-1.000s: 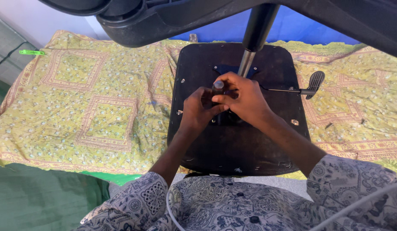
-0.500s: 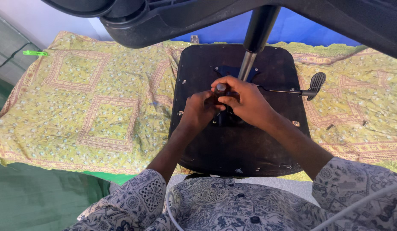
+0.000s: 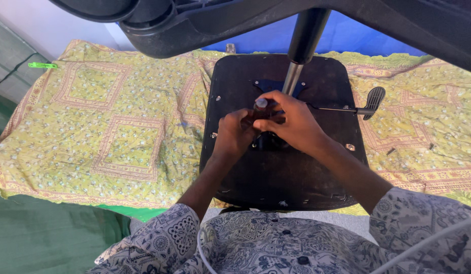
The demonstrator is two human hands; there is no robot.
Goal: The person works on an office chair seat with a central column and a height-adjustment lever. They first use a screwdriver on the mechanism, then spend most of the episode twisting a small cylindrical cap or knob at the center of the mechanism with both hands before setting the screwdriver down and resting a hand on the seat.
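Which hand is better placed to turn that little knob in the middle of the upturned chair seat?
Probably the right hand: its fingers already curl over the small round knob on the black seat underside. The left hand sits lower, beside the mechanism.

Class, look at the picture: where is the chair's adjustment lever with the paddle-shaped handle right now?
In the head view, the lever lies on the right side of the upturned seat base, just right of the right hand.
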